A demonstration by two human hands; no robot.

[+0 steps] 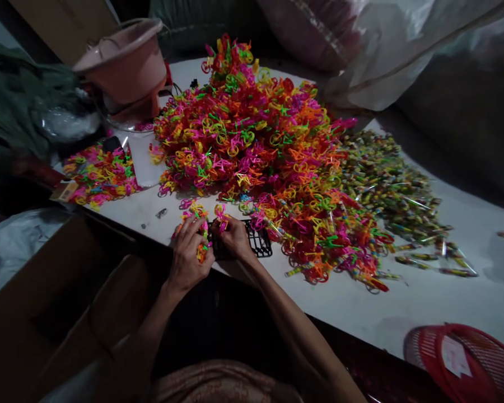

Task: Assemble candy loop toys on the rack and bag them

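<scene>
We work with both hands low over the near edge of the white surface [361, 313], at the foot of a big heap of bright plastic toys. Our left hand [190, 249] is cupped, its fingers curled partway in, and it has hold of a clump of small toys [202, 253] in pink, green, orange and yellow; these jut out in several directions, so we find no single long axis among them. Our right hand [235, 238] is drawn in with thumb and fingers nearly together, pinching a pink-and-yellow toy [222, 218] just beside the left hand. That toy's long axis runs roughly away from us, its rounded end pointing toward the heap [252, 134]; the end at our fingertips is partly hidden. Beneath our hands lies a black rack [259, 240], flat, its long side running left to right along the edge, partly covered by the right hand. To the right, thin wrapped sticks [395, 179] form a second heap that meets the toys, and a few loose ones [424, 257] nearer us lie with their lengths mostly sideways. A smaller toy pile [105, 179] spreads at the left, near a pink basin [126, 70], and a red basket [440, 350] stands at lower right.
</scene>
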